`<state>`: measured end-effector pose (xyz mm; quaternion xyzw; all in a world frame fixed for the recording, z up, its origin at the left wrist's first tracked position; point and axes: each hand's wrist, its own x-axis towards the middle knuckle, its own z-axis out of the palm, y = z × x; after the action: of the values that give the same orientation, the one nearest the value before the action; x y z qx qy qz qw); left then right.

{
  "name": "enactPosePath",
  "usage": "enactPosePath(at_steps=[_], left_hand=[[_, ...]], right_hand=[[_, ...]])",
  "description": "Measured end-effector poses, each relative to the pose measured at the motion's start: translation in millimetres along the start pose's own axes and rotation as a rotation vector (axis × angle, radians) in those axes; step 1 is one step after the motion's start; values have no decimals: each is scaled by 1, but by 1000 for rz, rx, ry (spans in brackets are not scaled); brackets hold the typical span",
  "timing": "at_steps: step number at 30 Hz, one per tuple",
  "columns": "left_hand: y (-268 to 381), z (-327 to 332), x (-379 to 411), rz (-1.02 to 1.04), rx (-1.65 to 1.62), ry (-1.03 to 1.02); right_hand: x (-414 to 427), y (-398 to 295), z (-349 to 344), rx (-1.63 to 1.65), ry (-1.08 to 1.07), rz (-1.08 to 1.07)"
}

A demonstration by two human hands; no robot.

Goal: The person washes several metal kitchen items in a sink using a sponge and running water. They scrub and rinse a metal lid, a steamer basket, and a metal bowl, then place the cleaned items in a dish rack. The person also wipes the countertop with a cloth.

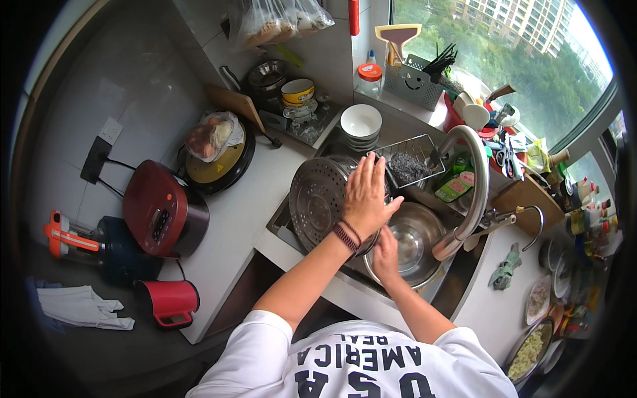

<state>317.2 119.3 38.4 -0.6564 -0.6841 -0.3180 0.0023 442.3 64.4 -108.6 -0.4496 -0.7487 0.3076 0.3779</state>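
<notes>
My left hand point(366, 199), with a braided bracelet at its wrist, is spread flat over the right side of the metal cookware in the sink. A perforated steel steamer tray point(318, 201) stands tilted there, just left of that hand. My right hand point(386, 253) is at the left rim of a steel basin point(415, 244); its fingers are partly hidden, so its grip is unclear. The curved steel faucet point(475, 179) reaches over the basin. Behind the hands, a wire rack point(410, 149) holds a steel scourer point(408, 168), beside stacked white bowls point(361, 122).
On the left counter stand a red rice cooker point(164, 209), a red kettle point(171, 302) and a round electric pan point(219, 161) with a bag on it. A green dish soap bottle point(454, 186) is behind the basin. A green cloth point(506, 268) and food dishes lie at the right.
</notes>
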Motion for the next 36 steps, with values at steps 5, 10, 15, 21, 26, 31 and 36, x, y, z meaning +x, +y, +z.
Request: enactPosePath(at_steps=[5, 10, 15, 21, 26, 31, 36], left_hand=[[-18, 2, 5, 56, 136, -142], [-40, -22, 22, 6, 224, -181], [-58, -15, 51, 19, 201, -239], [-57, -3, 73, 89, 108, -492], [-36, 1, 65, -30, 92, -570], [-23, -8, 37, 134, -26, -137], [58, 9, -52, -14, -516, -223]], right_hand=[[3, -31, -3, 540, -238, 60], [18, -68, -8, 520, -330, 48], [-6, -50, -2, 350, -312, 65], [-79, 38, -44, 112, -426, 334], [-136, 145, -80, -41, 12, 834], [-128, 201, -104, -255, 239, 894], [-112, 214, -102, -234, 289, 944]])
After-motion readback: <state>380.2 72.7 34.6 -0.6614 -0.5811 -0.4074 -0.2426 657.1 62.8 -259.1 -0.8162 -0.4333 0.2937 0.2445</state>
